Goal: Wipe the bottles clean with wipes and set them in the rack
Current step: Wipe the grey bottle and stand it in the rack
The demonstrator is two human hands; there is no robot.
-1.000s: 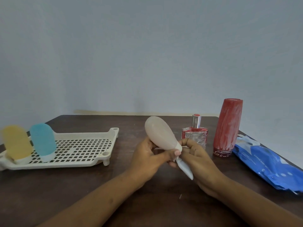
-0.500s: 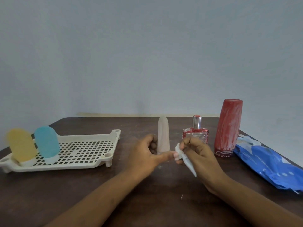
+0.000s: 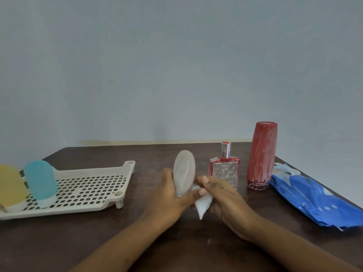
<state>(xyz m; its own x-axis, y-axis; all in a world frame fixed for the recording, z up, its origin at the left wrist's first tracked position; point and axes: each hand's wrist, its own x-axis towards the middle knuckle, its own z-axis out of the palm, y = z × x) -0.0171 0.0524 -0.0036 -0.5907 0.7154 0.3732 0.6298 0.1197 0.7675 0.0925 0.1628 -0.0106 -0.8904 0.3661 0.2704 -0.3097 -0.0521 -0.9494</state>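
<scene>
**Mid-wipe on the pale pink bottle**

Across the lower view, a dark table [image 3: 59, 242]. At nine o'clock on it, a cream slotted rack [image 3: 94, 185], already holding a yellow bottle [image 3: 10, 187] and a blue bottle [image 3: 41, 180] on their caps at its left end. At three o'clock, a blue pack of wipes [image 3: 314, 199], lying flat. At two o'clock, a tall red bottle [image 3: 262, 156], streaked white. At one o'clock, a small glass bottle [image 3: 225, 171] with a silver cap. Both standing, apparently not yet cleaned.

Dead centre, the pale pink bottle [image 3: 184, 169], rounded end up, gripped low by the left hand [image 3: 169, 197], thumb and fingers curled round it. At four o'clock of it, the right hand [image 3: 222, 197], curled round a bunched white wipe [image 3: 202, 205] held against the bottle's lower end.

Judged as the wiping step, third bottle of five. Next, probably: finishing the rub, then carrying the bottle to nine o'clock and setting it cap-down beside the blue one without toppling it.
</scene>
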